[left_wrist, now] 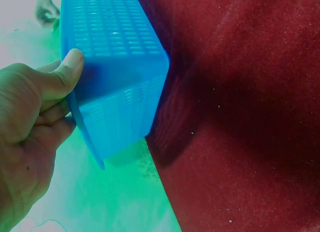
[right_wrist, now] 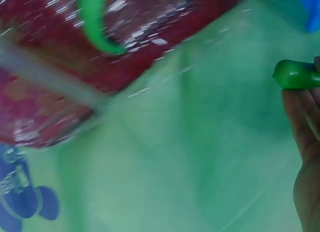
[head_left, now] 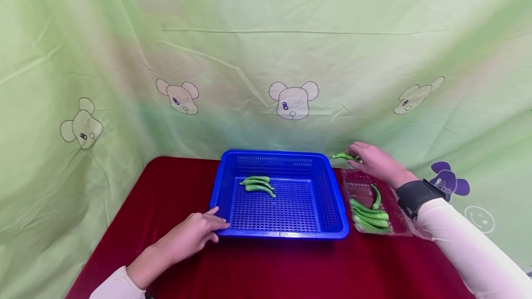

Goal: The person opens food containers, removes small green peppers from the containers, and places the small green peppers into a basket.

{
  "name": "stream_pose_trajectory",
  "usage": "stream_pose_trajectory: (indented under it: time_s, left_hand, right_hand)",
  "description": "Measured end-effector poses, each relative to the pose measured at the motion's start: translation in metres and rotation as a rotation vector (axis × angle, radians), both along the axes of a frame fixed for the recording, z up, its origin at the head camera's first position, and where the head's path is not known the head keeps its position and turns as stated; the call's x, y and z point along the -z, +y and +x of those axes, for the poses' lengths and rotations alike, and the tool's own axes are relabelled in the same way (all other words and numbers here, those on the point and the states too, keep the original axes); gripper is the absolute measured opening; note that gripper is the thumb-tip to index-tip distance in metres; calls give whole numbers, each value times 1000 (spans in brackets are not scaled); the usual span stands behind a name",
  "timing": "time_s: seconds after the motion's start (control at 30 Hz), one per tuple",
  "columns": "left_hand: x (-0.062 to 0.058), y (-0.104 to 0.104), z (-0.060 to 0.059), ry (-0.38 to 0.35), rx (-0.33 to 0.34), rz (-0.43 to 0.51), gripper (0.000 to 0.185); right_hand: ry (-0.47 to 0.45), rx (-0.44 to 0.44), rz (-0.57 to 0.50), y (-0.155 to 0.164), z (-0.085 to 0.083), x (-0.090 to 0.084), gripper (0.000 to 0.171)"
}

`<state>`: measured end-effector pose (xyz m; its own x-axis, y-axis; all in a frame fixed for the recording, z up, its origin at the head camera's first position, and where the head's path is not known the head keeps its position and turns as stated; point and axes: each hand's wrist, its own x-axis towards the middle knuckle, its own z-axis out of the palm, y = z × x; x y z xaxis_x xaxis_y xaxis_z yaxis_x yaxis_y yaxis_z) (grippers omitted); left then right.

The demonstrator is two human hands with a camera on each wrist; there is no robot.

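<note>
My left hand (head_left: pixel 193 234) pinches the near left corner of a blue plastic basket (head_left: pixel 287 235). In the left wrist view the thumb lies against the basket's outer wall (left_wrist: pixel 117 74), with the fingers behind the rim. Three green peppers (head_left: pixel 257 181) lie side by side on the basket's floor. Beyond the basket's right side, my right hand (head_left: pixel 376 163) holds another green pepper (head_left: pixel 342 156) up in the air by one end. The right wrist view shows that pepper's rounded end (right_wrist: pixel 294 74) poking out between the fingers.
An open clear plastic box (head_left: pixel 401 218) stands right of the basket with several green peppers (head_left: pixel 371 219) in it. Both rest on a dark red cloth-covered table (head_left: pixel 178 188). A pale green curtain (head_left: pixel 232 54) with printed bear faces hangs close behind the table.
</note>
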<state>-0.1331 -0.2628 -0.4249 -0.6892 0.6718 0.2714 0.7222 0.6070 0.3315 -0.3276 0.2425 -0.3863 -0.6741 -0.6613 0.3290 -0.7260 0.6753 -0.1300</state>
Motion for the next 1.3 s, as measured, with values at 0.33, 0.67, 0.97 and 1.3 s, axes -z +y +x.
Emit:
stream_pose_trajectory:
  time_s: [0.33, 0.67, 0.97, 1.3]
  left_hand:
    - [1, -2, 1, 7, -10, -10, 32]
    - [0, -2, 3, -20, -23, -11, 32]
    - [1, -1, 0, -5, -2, -14, 32]
    - [3, 0, -3, 35, 12, 0, 32]
  right_hand:
    - [-116, -32, -16, -87, -5, -6, 22]
    - [-194, -167, 97, -185, 3, -4, 17]
    - [-247, -155, 360, -253, 18, 24, 18]
    - [-181, -60, 511, -279, 33, 58, 17]
